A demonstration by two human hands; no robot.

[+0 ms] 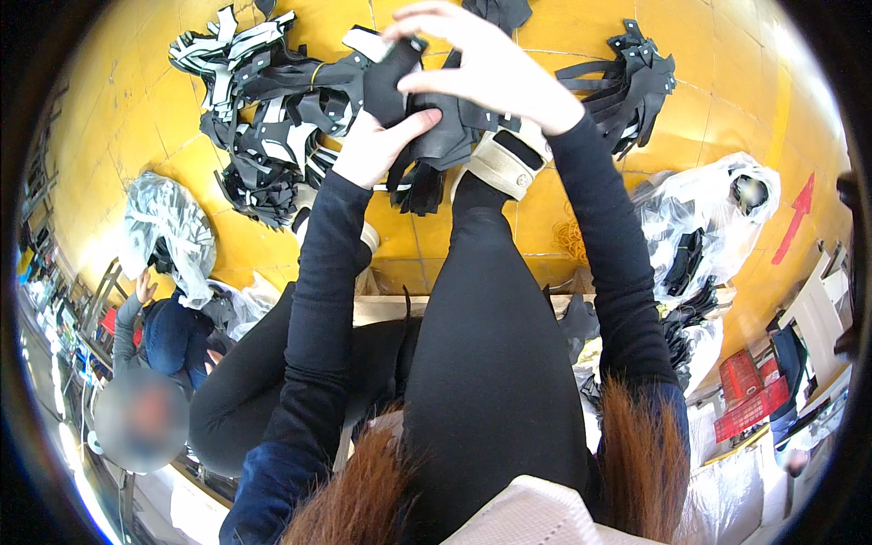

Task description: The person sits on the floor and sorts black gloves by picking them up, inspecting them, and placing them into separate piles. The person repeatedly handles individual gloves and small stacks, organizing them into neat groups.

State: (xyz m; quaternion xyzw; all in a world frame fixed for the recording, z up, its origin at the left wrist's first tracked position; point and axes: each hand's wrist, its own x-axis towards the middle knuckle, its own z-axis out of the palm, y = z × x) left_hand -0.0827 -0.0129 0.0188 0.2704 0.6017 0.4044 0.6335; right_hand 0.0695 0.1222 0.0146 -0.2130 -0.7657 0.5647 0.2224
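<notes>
My left hand (371, 153) grips a stack of black fabric pieces (441, 138), with its thumb pressed on top. Over the upper part of that stack is my right hand (486, 71), its fingers spread apart and one of them at the edge of the raised dark piece (386, 84). A white-faced end (366, 43) of a piece shows just beyond my left hand. To the left lies a large heap of black and white cut pieces (291, 113), some tied in bundles. Another bundle of black strips (627, 86) rests right of my right hand.
My shoe (504, 163) stands on the yellow floor (400, 238) just below the pieces. Clear plastic bags (168, 227) with dark contents lie at left, and another bag (713, 213) at right. Yellow rubber bands (569, 238) lie nearby. A person in a blue cap (174, 338) is at lower left.
</notes>
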